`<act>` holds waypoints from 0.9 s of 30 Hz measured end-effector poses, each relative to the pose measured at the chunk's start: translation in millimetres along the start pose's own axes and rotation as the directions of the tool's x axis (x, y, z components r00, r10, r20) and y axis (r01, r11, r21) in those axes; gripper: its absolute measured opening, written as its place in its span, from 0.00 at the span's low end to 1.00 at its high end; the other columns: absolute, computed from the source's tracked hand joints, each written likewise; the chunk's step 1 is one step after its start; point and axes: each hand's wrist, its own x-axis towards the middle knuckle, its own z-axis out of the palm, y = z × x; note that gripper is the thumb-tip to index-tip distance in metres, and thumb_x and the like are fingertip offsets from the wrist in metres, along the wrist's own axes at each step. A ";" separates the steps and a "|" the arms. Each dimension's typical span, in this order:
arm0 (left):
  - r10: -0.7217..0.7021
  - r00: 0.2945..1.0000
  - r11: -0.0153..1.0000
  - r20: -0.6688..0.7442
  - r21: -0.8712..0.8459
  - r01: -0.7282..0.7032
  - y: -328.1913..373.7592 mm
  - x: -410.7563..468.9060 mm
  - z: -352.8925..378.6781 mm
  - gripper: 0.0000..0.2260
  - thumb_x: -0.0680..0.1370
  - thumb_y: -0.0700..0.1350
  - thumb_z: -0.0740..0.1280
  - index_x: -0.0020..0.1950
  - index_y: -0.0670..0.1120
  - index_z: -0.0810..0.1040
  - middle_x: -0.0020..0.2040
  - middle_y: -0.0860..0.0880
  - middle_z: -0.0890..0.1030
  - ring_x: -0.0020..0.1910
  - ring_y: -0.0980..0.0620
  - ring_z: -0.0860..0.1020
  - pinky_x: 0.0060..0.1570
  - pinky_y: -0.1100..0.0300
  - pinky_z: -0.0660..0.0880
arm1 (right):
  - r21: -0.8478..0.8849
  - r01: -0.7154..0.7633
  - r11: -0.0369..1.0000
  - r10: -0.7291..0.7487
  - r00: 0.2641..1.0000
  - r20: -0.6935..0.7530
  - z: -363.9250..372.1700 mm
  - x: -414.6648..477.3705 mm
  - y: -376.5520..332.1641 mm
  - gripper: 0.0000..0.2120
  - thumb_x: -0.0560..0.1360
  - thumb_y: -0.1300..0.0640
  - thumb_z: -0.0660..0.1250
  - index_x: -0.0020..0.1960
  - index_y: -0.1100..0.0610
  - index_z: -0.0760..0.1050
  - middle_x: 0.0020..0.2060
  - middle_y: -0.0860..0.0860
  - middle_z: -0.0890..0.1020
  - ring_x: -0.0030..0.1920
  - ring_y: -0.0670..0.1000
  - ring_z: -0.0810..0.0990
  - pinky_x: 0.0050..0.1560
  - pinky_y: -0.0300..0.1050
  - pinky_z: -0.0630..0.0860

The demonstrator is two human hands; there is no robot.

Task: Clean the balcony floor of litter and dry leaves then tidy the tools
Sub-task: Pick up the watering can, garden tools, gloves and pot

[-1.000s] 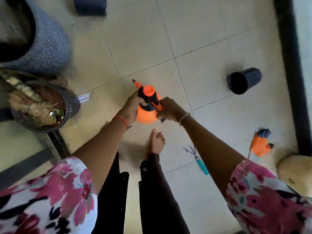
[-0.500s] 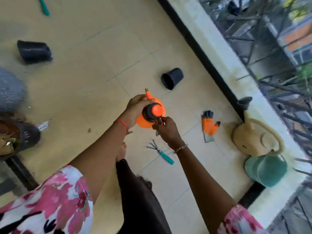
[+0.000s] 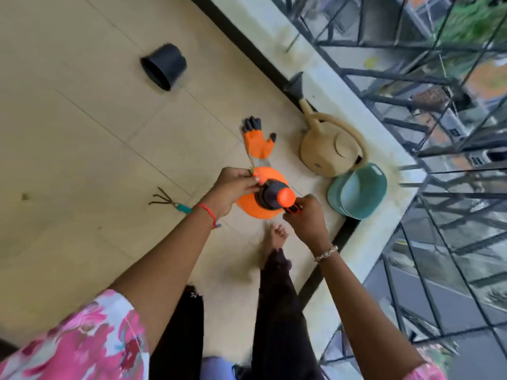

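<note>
Sprayer [image 3: 255,207], orange body, black collar

I count one orange spray bottle [image 3: 259,205], one black plant pot [image 3: 164,65] lying on its side, one orange-and-black glove [image 3: 258,141], one hand rake [image 3: 171,202] with a teal handle, one beige watering can [image 3: 330,149] and one green pot [image 3: 356,192]. Two hands of mine show.
</note>
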 end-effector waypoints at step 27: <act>-0.383 0.915 0.924 -0.130 -0.044 0.380 -102.1 224.4 237.2 0.12 0.80 0.30 0.56 0.41 0.44 0.71 0.42 0.48 0.74 0.45 0.56 0.74 0.65 0.59 0.66 | 0.016 -0.112 0.994 0.111 0.993 0.042 -63.5 207.3 250.9 0.14 0.69 0.69 0.70 0.54 0.67 0.78 0.56 0.64 0.72 0.52 0.61 0.74 0.48 0.41 0.65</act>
